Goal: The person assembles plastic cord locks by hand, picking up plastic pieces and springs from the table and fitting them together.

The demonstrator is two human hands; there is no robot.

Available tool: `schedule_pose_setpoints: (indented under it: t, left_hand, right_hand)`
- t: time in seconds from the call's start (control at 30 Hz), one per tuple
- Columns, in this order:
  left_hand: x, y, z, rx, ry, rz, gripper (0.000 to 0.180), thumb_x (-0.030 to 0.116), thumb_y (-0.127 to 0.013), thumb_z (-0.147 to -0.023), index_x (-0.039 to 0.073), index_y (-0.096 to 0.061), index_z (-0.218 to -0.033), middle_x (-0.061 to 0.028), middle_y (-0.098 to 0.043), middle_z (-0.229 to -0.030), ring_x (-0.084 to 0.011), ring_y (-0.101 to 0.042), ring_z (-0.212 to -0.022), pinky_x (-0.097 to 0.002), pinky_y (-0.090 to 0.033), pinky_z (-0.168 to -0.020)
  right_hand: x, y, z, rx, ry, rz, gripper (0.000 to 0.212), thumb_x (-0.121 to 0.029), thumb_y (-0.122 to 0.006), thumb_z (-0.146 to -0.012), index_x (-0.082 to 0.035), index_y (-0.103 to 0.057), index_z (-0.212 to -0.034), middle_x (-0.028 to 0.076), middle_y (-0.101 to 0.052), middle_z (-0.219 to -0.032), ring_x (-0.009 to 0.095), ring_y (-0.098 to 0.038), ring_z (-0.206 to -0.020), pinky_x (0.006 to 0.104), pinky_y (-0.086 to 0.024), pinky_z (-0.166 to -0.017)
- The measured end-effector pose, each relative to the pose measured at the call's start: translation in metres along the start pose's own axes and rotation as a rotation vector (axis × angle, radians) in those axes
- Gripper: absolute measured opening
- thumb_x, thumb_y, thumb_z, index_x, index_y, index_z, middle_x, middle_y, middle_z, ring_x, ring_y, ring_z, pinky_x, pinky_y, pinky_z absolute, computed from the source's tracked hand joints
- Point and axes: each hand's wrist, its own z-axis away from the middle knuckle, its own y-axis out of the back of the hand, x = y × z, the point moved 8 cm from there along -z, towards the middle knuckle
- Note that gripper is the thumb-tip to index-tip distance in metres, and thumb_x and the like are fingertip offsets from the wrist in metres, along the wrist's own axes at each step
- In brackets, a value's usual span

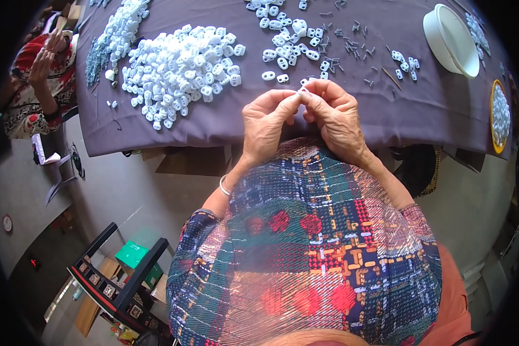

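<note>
My left hand (pixel 264 122) and my right hand (pixel 338 118) meet at the front edge of the table, thumbs and forefingers pinched together. A small white plastic piece (pixel 303 90) shows between the fingertips, mostly hidden by them. Just beyond lie loose white two-holed plastic pieces (pixel 282 77), some close to my fingers. To their right are scattered short grey pins (pixel 354 51), which look like small screws or rivets. A big heap of the same white pieces (pixel 181 69) lies left of my hands.
A dark cloth (pixel 213 124) covers the table. A white basin (pixel 442 49) stands far right, with an orange-rimmed basket (pixel 492 115) of white pieces nearer. A thin brown stick (pixel 392 78) lies right of the pins. Another person's hands (pixel 40 66) are at the left end.
</note>
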Motion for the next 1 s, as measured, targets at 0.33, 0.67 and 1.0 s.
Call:
schedule_pose_setpoints:
  t: [0.33,0.67,1.0]
  left_hand:
    - [-0.005,-0.019,-0.007,-0.032,0.069,0.207,0.013,0.005,-0.061,-0.086,0.0,-0.064,-0.097,-0.0026,-0.064,-0.082,-0.0076,-0.056,-0.069,-0.0198,-0.046,-0.063]
    - [0.053,-0.052,-0.024,-0.082,-0.869,-1.059,0.015,0.004,-0.072,-0.065,0.009,-0.065,-0.078,-0.0046,-0.061,-0.08,-0.0224,-0.055,-0.074,-0.0327,-0.045,-0.066]
    - [0.06,-0.056,-0.044,-0.014,-1.027,-1.358,0.008,0.011,-0.07,-0.067,0.013,-0.066,-0.074,-0.0016,-0.058,-0.076,-0.0216,-0.051,-0.075,-0.0327,-0.042,-0.068]
  right_hand:
    - [0.001,0.005,-0.006,0.054,0.049,-0.297,0.016,-0.009,-0.061,-0.086,-0.003,-0.06,-0.101,0.0,-0.06,-0.086,0.006,-0.055,-0.074,0.0184,-0.046,-0.061]
    - [-0.059,0.081,0.0,0.301,0.289,0.303,0.011,-0.011,-0.06,-0.088,-0.003,-0.062,-0.095,0.004,-0.064,-0.078,0.007,-0.059,-0.061,0.0197,-0.047,-0.054]
    - [-0.044,0.102,-0.003,0.308,0.236,0.19,0.011,-0.01,-0.061,-0.087,-0.003,-0.062,-0.094,0.004,-0.063,-0.077,0.005,-0.058,-0.061,0.0184,-0.046,-0.051]
